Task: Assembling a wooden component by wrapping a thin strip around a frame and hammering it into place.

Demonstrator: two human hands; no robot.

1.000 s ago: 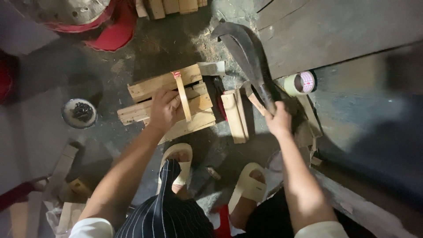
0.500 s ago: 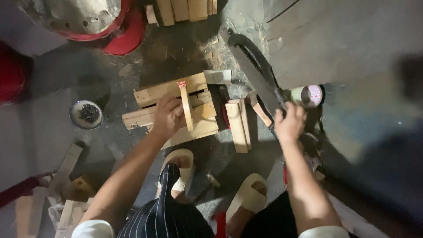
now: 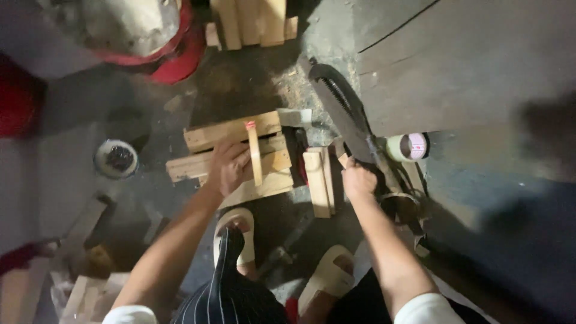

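The left hand (image 3: 228, 168) lies palm-down on a stack of short wooden boards (image 3: 231, 153) on the concrete floor (image 3: 72, 150), fingers spread over the upper boards and touching a thin upright wood strip with a red-marked top (image 3: 254, 153). The hand presses; it does not close around anything.

The right hand (image 3: 359, 180) is clenched around the wooden handle of a broad, dark-bladed machete (image 3: 342, 108). The blade extends away from the person, just right of the stack and clear of it.

Handling, as a judgement:
- Boards: rigid, light, rough-sawn, unlikely to slip. The stack is loose and could shift unless pinned from above.
- Thin strip: slender, likely to split along the grain. Hold low, fingers clear of the top end.
- Machete: blade-heavy. Grasp the handle only, fully closed.

Surroundings: a separate wood block (image 3: 318, 180) lies between stack and machete. A roll of tape (image 3: 408, 147) sits just right of the blade. A small round tin (image 3: 116, 159) stands well left of the stack. Two feet in pale sandals (image 3: 240, 231) rest near the stack's closer edge.
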